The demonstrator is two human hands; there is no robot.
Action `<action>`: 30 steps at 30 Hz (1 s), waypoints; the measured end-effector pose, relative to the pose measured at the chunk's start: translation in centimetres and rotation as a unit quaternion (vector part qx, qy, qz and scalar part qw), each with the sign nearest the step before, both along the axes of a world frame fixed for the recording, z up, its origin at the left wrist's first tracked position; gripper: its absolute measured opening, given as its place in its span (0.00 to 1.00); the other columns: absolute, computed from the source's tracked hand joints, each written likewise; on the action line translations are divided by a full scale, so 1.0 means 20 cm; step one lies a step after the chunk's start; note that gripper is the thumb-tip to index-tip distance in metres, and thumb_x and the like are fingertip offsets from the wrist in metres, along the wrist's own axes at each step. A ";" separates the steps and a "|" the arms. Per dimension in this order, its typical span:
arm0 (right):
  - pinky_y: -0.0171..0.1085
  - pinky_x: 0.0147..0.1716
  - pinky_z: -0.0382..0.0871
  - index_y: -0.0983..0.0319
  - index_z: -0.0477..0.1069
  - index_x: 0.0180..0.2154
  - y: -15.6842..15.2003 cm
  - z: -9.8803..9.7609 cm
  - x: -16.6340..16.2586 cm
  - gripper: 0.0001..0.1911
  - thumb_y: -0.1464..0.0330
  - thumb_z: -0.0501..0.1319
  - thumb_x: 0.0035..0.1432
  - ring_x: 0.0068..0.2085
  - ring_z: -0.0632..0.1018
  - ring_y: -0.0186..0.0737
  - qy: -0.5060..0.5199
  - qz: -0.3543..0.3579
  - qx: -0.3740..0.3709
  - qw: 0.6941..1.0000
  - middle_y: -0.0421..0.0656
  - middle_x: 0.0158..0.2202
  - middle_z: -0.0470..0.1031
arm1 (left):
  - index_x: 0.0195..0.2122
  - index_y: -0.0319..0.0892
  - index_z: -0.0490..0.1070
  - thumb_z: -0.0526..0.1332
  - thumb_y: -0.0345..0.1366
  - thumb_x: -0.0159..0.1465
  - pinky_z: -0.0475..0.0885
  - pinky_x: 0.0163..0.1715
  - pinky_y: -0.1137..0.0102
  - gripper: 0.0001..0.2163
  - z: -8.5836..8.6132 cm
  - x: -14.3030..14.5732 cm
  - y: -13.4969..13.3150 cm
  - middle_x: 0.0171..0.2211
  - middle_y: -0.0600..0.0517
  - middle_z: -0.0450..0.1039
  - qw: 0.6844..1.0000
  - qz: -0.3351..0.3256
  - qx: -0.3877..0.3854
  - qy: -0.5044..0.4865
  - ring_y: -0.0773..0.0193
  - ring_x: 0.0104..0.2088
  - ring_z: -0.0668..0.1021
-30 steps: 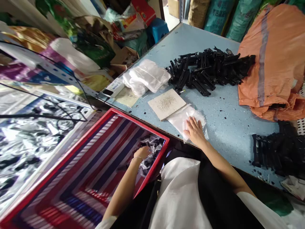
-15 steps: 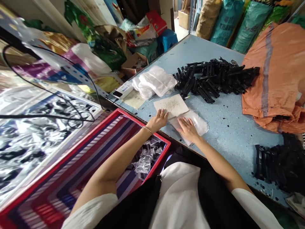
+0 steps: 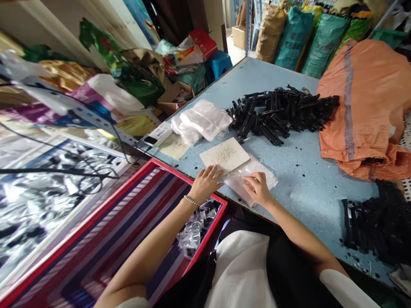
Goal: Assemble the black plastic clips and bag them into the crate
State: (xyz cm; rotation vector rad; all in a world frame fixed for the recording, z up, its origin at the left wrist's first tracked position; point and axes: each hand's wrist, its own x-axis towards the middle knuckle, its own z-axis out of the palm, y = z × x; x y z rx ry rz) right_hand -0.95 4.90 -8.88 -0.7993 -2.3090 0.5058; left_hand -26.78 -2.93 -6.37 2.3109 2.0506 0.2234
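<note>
My left hand is over the near edge of the table, with its fingers stretched out at the lower edge of a pale flat board. Small light-coloured bits lie scattered on that board. Just right of it, a stack of clear plastic bags lies flat on the blue table. Above these bags hovers my right hand, fingers bent and thumb apart, with nothing seen between them. Whether its fingertips touch the top bag I cannot tell.
Black plastic parts are heaped behind the board, with more black parts at the right. White bags lie at the left, near an orange sack. A red-rimmed basket holding bagged pieces stands against the table's edge.
My right hand has lifted from lying flat on the clear bags, and its fingers have bent. My left hand has drawn back slightly from the board. The view has shifted a little.
</note>
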 end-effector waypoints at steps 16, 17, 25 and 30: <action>0.64 0.66 0.55 0.61 0.71 0.62 1.91 0.44 0.84 0.27 0.57 0.55 0.68 0.68 0.62 0.63 -0.114 -0.391 0.055 0.911 0.59 0.66 0.63 | 0.75 0.46 0.49 0.57 0.66 0.63 0.62 0.65 0.45 0.45 0.29 0.57 2.11 0.73 0.33 0.51 0.977 0.058 -0.078 -0.189 0.35 0.71 0.60; 0.66 0.66 0.54 0.60 0.69 0.64 2.03 0.48 0.89 0.28 0.55 0.55 0.68 0.69 0.60 0.65 -0.125 -0.413 0.017 0.902 0.59 0.68 0.60 | 0.75 0.47 0.47 0.57 0.66 0.63 0.64 0.63 0.47 0.46 0.27 0.58 2.18 0.72 0.34 0.55 0.976 0.050 -0.103 -0.187 0.36 0.70 0.64; 0.66 0.66 0.56 0.54 0.67 0.64 2.14 0.32 0.97 0.29 0.52 0.58 0.66 0.73 0.54 0.69 -0.155 -0.356 -0.104 0.916 0.55 0.75 0.44 | 0.72 0.53 0.58 0.60 0.46 0.64 0.72 0.54 0.63 0.33 0.16 0.53 2.19 0.57 0.46 0.75 0.969 -0.173 -0.125 -0.122 0.51 0.52 0.80; 0.60 0.65 0.62 0.57 0.69 0.60 1.66 0.15 1.03 0.25 0.54 0.55 0.68 0.69 0.63 0.59 -0.079 -0.351 -0.083 0.929 0.55 0.71 0.54 | 0.71 0.52 0.59 0.60 0.46 0.64 0.72 0.50 0.65 0.33 0.20 0.60 1.98 0.50 0.46 0.76 0.963 -0.215 -0.119 -0.107 0.52 0.47 0.81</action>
